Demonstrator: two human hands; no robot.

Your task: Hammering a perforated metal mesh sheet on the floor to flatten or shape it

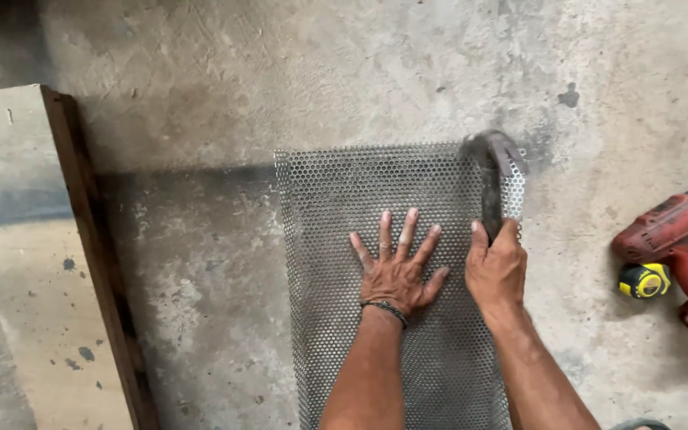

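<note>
Seen from above on a stained concrete floor (224, 318): a perforated metal sheet (336, 199), laid flat, running from mid-frame down to the near edge. Left hand (396, 271) spread open, palm down, fingers fanned across the middle of the sheet, pinning it; dark cord bracelet (386, 309) at the wrist. Right hand (497, 267) closed tight around the handle of a hammer (490, 171), just beside the left hand, over the sheet's right edge. Hammer head blurred, over the far right corner of the sheet; whether touching the metal or just above it, impossible to tell.

At right, well apart from the sheet: a red cordless drill (682, 239) lying on the floor, a yellow tape measure (644, 280) touching or just beside its grip. At left: a plywood board (17, 279) with a dark wooden edge, lying near the sheet but apart from it.

Likely hazards from this position: fanned fingers close to the striking line, so a glancing or misjudged blow could catch a fingertip. Thin sheet liable to spring or skid on smooth concrete under impact, shifting beneath the flat palm and dragging skin along a cut edge or across the holes. Corner possibly curling further instead of flattening if struck off-centre. Hard floor beneath, so rebound of the hammer toward the wrist also possible.
</note>
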